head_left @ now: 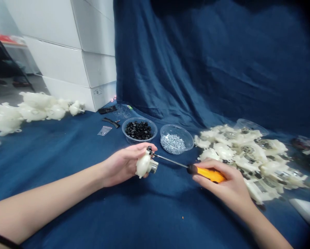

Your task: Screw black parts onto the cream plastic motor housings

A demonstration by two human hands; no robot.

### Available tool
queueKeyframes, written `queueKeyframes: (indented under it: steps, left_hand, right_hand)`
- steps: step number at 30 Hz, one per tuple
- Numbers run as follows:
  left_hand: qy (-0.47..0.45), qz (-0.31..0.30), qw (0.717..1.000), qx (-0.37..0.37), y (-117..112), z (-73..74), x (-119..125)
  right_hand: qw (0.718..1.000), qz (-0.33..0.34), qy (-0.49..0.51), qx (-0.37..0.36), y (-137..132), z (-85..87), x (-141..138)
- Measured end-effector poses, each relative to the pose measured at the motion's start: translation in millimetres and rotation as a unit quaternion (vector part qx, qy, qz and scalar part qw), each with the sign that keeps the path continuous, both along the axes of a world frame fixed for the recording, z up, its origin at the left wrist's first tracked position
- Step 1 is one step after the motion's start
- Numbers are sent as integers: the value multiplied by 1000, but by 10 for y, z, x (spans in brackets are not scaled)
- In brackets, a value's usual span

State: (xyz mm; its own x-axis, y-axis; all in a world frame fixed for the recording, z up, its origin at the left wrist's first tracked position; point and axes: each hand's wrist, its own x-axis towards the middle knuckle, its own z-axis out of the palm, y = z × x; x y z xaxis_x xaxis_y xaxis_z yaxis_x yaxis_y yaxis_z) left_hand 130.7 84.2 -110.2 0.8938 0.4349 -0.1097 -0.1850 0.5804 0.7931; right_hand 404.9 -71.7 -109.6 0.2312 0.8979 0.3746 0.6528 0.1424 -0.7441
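Observation:
My left hand (123, 164) is closed around a cream plastic housing (143, 165) with a silver metal cylinder on its right side. A small black clip (149, 149) sits at the top of the housing, by my left fingertips. In my right hand (227, 183) is a screwdriver (209, 174) with an orange and black handle, its thin shaft pointing left. The screwdriver's tip reaches the black clip; whether a screw is there is too small to tell. Just beyond my hands stand a clear bowl of black plastic parts (138, 130) and a clear bowl of silver screws (173, 142).
A pile of cream housings (244, 155) lies at the right, near my right hand. More cream housings (35, 108) line the left. White boxes (66, 65) are stacked at the back left, before a blue curtain (209, 62). A small plastic bag (104, 130) lies left of the bowls.

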Motion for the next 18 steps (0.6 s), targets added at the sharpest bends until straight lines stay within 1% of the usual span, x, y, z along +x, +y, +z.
queueKeyframes:
  steps: [2,3,7,9,10,11,12,13,15,16,17,18]
  left_hand:
    - [4,6,1000,-1,1,-7,-8]
    - [7,8,1000,-1,1,-9,-10]
    - [28,15,999,7,-10,-1,-15]
    - [33,17,999,16,-15,5,-17]
    - [33,18,999,19,-16,6,-17]
    - [33,20,999,21,-15,5,-16]
    - [33,21,999,20,-14,3,-14]
    - [34,21,999,17,-11,-1,-10]
    - [36,21,999,8,-4,-8,0]
    - [37,22,999,4,-1,-10,6]
    - [36,27,999,2,1,-10,11]
    - [34,35,999,1,2,-8,14]
  right_hand:
    - [997,13,-41,58,4,-29,1]
    - [995,15,-59,74,7,-44,5]
    - [989,10,-120,91,11,-81,26]
    - [991,6,-111,81,4,-74,19]
    - [995,1,-82,55,0,-63,9]
    - [999,-5,-37,11,-2,-48,-4]
    - [999,-6,22,-49,-1,-32,-18]
    - [989,0,88,-115,1,-16,-31]
    - [951,33,203,-230,14,8,-47]
    - [934,53,237,-261,22,13,-48]
    - [928,70,250,-268,30,11,-43]
    - [934,78,238,-256,37,2,-33]
